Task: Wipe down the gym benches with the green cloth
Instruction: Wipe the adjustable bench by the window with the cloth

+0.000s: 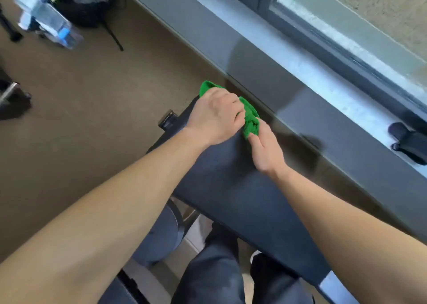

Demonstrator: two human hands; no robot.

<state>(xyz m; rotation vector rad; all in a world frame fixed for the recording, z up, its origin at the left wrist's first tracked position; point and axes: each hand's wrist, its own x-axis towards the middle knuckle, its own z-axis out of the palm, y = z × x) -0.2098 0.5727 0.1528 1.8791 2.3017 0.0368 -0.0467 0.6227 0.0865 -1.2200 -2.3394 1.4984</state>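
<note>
Green cloth [250, 119] is gripped by both hands, left [216, 116] and right [265, 149], on the bench pad [231, 188].

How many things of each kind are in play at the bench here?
Hands: 2, left hand, right hand
Cloth: 1
Bench: 1
Total: 4

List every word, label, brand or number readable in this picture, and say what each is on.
None can be read.
Plastic water bottle on the floor: its blue label is blurred, no text legible.
Green cloth, bench pad, windowsill: no print shows.
</note>
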